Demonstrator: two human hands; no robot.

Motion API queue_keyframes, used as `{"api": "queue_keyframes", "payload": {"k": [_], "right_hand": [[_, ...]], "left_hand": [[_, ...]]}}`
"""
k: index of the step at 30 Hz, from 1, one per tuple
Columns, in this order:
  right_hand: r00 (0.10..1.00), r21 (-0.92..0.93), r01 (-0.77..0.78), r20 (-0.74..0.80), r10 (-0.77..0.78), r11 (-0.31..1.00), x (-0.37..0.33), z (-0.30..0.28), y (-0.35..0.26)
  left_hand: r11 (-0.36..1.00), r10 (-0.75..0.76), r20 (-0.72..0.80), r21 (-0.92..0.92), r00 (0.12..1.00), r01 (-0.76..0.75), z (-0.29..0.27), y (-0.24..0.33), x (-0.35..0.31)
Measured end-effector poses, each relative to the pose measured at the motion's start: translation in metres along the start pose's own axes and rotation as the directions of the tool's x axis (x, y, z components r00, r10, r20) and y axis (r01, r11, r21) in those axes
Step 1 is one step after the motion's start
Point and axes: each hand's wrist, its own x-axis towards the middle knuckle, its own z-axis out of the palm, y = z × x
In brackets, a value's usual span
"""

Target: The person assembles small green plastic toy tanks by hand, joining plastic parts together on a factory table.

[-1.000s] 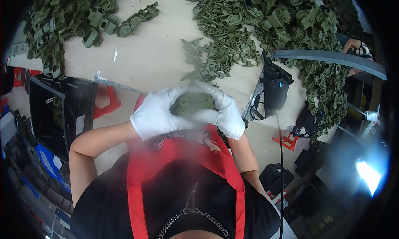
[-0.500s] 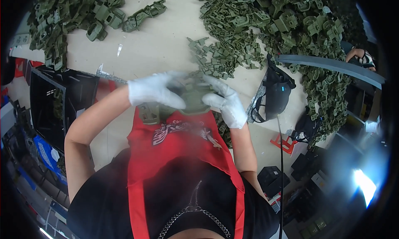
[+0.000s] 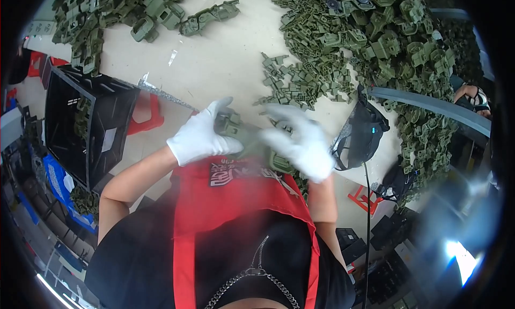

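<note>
A green moulded plastic part (image 3: 248, 136), resembling a toy vehicle body, lies at the table's near edge in front of my apron. My left hand (image 3: 201, 136), in a white glove, grips its left end, thumb below and fingers above. Over the part's right side is my right hand (image 3: 301, 145), also gloved; motion smears its fingers, and I cannot tell whether it holds anything. Just beyond, a heap of small green plastic pieces (image 3: 292, 83) is spread on the pale table (image 3: 214, 56).
Larger green parts pile up at the far left (image 3: 115, 19) and far right (image 3: 386, 46). A black bag (image 3: 362, 132) hangs at the table's right edge, a cable below it. A black crate (image 3: 96, 121) and red stool (image 3: 147, 115) stand left. Another person's arm (image 3: 469, 92) shows far right.
The view has shifted, so the table and piles appear further right. The green part has turned or tilted between my hands. My right hand has moved nearer to me over the part's right side.
</note>
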Motion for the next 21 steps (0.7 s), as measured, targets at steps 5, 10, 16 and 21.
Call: {"api": "queue_keyframes", "payload": {"k": [5,10,16,21], "right_hand": [[0.95,-0.158,-0.088,0.283,0.131,0.984,0.026,0.04,-0.015],[0.991,0.197,-0.027,0.13,0.001,0.98,-0.003,0.036,0.007],[0.997,0.213,0.064,0.031,-0.072,0.975,-0.008,0.039,0.007],[0.995,0.435,0.03,-0.098,0.014,0.9,-0.007,0.05,0.005]], "left_hand": [[0.993,0.002,0.006,0.116,1.0,-0.002,-0.01,0.0,-0.007],[0.922,0.132,0.259,-0.387,0.957,-0.023,-0.036,-0.017,-0.003],[0.919,0.133,0.257,-0.393,0.957,-0.022,-0.028,-0.024,0.013],[0.945,0.07,0.228,-0.326,0.971,0.008,-0.021,-0.023,0.022]]}}
